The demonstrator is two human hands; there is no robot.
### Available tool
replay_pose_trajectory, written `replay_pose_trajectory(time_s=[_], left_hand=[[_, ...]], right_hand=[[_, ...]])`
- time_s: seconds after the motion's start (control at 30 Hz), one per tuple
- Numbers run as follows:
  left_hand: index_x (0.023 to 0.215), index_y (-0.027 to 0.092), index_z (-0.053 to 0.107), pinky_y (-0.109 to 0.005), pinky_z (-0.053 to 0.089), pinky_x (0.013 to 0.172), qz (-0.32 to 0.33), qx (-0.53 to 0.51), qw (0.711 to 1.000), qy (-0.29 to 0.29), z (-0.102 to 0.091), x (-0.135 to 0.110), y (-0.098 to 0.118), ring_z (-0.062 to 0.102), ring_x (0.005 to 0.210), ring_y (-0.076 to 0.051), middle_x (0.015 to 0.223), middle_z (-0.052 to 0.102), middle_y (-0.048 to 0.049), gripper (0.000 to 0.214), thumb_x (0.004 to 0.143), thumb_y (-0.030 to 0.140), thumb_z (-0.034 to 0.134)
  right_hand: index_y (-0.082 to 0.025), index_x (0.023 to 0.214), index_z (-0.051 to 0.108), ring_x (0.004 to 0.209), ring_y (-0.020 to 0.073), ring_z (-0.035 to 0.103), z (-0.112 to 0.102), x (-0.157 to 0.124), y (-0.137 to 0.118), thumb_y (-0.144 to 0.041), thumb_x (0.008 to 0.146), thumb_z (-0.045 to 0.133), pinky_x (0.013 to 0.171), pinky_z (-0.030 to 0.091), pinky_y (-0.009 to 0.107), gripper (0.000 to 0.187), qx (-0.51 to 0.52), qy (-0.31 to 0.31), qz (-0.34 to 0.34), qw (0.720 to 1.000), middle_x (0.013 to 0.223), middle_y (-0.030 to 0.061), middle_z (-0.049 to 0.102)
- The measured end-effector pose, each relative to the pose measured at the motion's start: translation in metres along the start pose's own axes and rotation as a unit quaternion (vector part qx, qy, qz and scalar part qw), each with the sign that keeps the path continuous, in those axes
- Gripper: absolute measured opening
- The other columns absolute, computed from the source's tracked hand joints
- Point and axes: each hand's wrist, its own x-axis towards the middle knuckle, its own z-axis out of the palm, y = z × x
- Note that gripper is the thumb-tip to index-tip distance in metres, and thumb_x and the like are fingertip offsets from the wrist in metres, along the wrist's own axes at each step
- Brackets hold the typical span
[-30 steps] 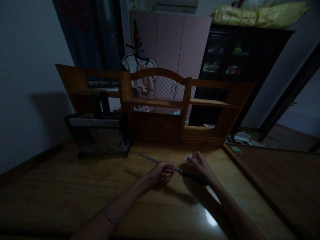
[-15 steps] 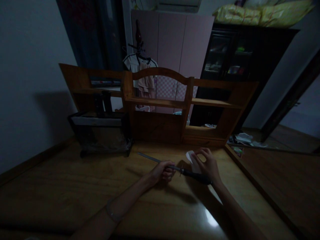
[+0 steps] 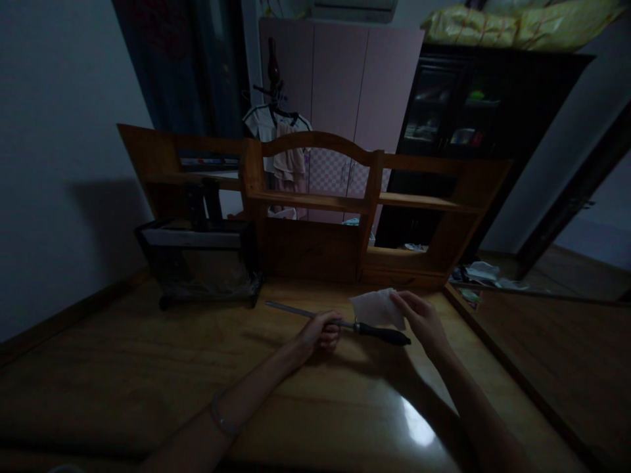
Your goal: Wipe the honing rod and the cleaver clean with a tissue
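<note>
Okay so, clock directions as the head camera sees it, 12 being away from the person. The left hand [image 3: 323, 332] has its fingers curled tight around the shaft of a metal rod [image 3: 290, 309], partway along. From that fist the tip pokes out toward 10 o'clock and the dark handle [image 3: 383, 334] sticks out at 3.

The right hand [image 3: 422, 316] is pinching a white sheet [image 3: 377, 309], looks like paper or tissue, by its near-side corner, thumb and fingers together. The sheet hangs off at 9 o'clock from that hand, right above the handle in view; can't tell if they're touching. Handle's butt end is around 7 from the right hand, close but not gripped by it.

All this is over a wooden desk [image 3: 197, 374]. A black-framed box [image 3: 197, 259] sits at 10 from the left fist, and a wooden shelf unit [image 3: 310, 249] runs across at 12.
</note>
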Motion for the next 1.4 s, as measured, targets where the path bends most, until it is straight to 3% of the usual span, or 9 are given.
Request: replay_pose_trajectory(time_s=[0.27, 0.4, 0.47, 0.57, 0.7, 0.83, 0.97, 1.27, 1.4], left_hand=[[0.052, 0.022, 0.026, -0.023, 0.012, 0.037, 0.025, 0.000, 0.998, 0.060, -0.012, 0.014, -0.004, 0.018, 0.028, -0.005, 0.035, 0.022, 0.0103, 0.045, 0.081, 0.046, 0.051], [0.052, 0.022, 0.027, -0.023, 0.012, 0.037, 0.034, -0.008, 0.996, 0.081, -0.013, 0.015, -0.003, 0.017, 0.028, -0.005, 0.035, 0.022, 0.0103, 0.043, 0.083, 0.044, 0.048], [0.052, 0.022, 0.027, -0.023, 0.013, 0.037, 0.039, -0.011, 0.995, 0.086, -0.013, 0.014, -0.003, 0.016, 0.028, -0.005, 0.035, 0.022, 0.0102, 0.043, 0.084, 0.042, 0.046], [0.051, 0.022, 0.026, -0.023, 0.013, 0.037, 0.037, -0.013, 0.996, 0.083, -0.012, 0.012, -0.002, 0.016, 0.028, -0.005, 0.035, 0.021, 0.0099, 0.043, 0.085, 0.040, 0.045], [0.051, 0.022, 0.026, -0.023, 0.014, 0.038, 0.030, -0.007, 0.997, 0.071, -0.010, 0.010, 0.000, 0.018, 0.029, -0.005, 0.036, 0.022, 0.0101, 0.044, 0.082, 0.042, 0.050], [0.050, 0.022, 0.027, -0.024, 0.012, 0.037, 0.015, -0.002, 0.998, 0.058, -0.009, 0.010, 0.000, 0.018, 0.028, -0.005, 0.035, 0.022, 0.0099, 0.045, 0.081, 0.043, 0.051], [0.050, 0.022, 0.025, -0.024, 0.010, 0.037, 0.006, -0.005, 0.998, 0.057, -0.012, 0.012, -0.001, 0.017, 0.027, -0.005, 0.034, 0.021, 0.0101, 0.046, 0.080, 0.044, 0.052], [0.050, 0.022, 0.025, -0.023, 0.011, 0.036, 0.014, -0.031, 0.998, 0.049, -0.009, 0.010, 0.001, 0.016, 0.028, -0.004, 0.034, 0.022, 0.0092, 0.042, 0.082, 0.037, 0.049], [0.050, 0.022, 0.022, -0.022, 0.009, 0.035, 0.023, -0.050, 0.997, 0.052, -0.011, 0.011, -0.001, 0.013, 0.028, -0.004, 0.036, 0.018, 0.0099, 0.043, 0.082, 0.036, 0.048]], right_hand=[[-0.021, 0.091, 0.072, 0.099, 0.0259, 0.063, 0.003, -0.010, -0.016, -0.048, 0.083, 0.059, 0.090, 0.045, 0.039, 0.030, 0.024, -0.143, 0.001, 0.989, 0.103, 0.0068, 0.071], [-0.024, 0.085, 0.073, 0.114, 0.0267, 0.056, 0.009, -0.009, -0.013, -0.047, 0.080, 0.063, 0.101, 0.037, 0.044, 0.025, -0.007, -0.187, -0.049, 0.981, 0.116, 0.0053, 0.067], [-0.024, 0.078, 0.073, 0.118, 0.0254, 0.054, 0.012, -0.009, -0.010, -0.046, 0.085, 0.057, 0.104, 0.034, 0.043, 0.029, -0.008, -0.207, -0.070, 0.976, 0.119, 0.0042, 0.065], [-0.022, 0.077, 0.070, 0.103, 0.0225, 0.061, 0.016, -0.009, -0.006, -0.045, 0.092, 0.044, 0.094, 0.042, 0.039, 0.037, -0.002, -0.192, -0.058, 0.980, 0.112, 0.0051, 0.068], [-0.023, 0.101, 0.065, 0.094, 0.0218, 0.061, 0.021, -0.010, 0.001, -0.042, 0.081, 0.064, 0.080, 0.047, 0.033, 0.028, -0.034, -0.145, -0.084, 0.985, 0.109, 0.0051, 0.067], [-0.025, 0.109, 0.067, 0.091, 0.0225, 0.062, 0.026, -0.011, 0.005, -0.041, 0.081, 0.064, 0.077, 0.046, 0.033, 0.032, -0.093, -0.180, -0.104, 0.974, 0.102, 0.0045, 0.069], [-0.026, 0.111, 0.069, 0.081, 0.0206, 0.063, 0.028, -0.010, 0.006, -0.041, 0.086, 0.058, 0.068, 0.045, 0.029, 0.030, -0.099, -0.214, -0.108, 0.966, 0.095, 0.0044, 0.070], [-0.023, 0.104, 0.072, 0.084, 0.0205, 0.063, 0.029, -0.007, 0.009, -0.040, 0.088, 0.056, 0.068, 0.045, 0.028, 0.028, -0.047, -0.205, -0.095, 0.973, 0.098, 0.0058, 0.069], [-0.020, 0.092, 0.074, 0.075, 0.0183, 0.061, 0.024, -0.004, 0.008, -0.042, 0.086, 0.057, 0.062, 0.042, 0.026, 0.029, -0.059, -0.193, -0.083, 0.976, 0.086, 0.0046, 0.068]])
